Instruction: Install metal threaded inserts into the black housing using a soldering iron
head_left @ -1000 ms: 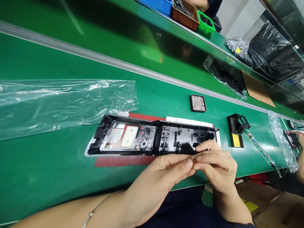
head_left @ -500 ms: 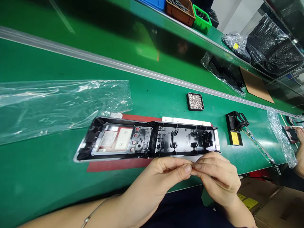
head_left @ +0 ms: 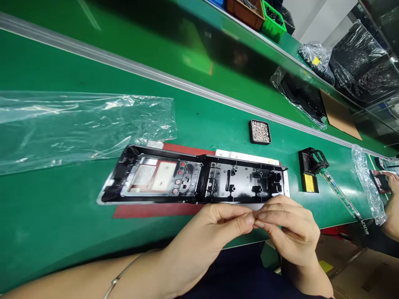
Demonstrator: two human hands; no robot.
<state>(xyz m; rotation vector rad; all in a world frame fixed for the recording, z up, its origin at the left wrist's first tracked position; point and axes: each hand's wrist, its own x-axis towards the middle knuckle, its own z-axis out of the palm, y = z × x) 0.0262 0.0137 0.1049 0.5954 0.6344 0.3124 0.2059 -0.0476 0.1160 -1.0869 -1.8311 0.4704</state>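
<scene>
My left hand (head_left: 218, 228) and my right hand (head_left: 291, 226) meet fingertip to fingertip at the near edge of a long black plastic housing (head_left: 240, 182). Both are pinched closed. Whatever sits between the fingertips is too small or too hidden to make out. The housing lies with its inner side up, showing ribs, posts and a window frame at its left end. Under it are a red mat (head_left: 149, 211) and a white strip (head_left: 229, 154).
Behind the housing stands a small black tray (head_left: 260, 132) of tiny metal parts. A clear plastic bag (head_left: 77, 124) lies at left. To the right, an electric screwdriver (head_left: 339, 197) rests in a black holder (head_left: 307, 166). Another person's hand (head_left: 392, 187) shows at far right.
The view has shifted slightly. My hands stay pinched together, their fingertips a little closer, still by the near edge of the housing.
</scene>
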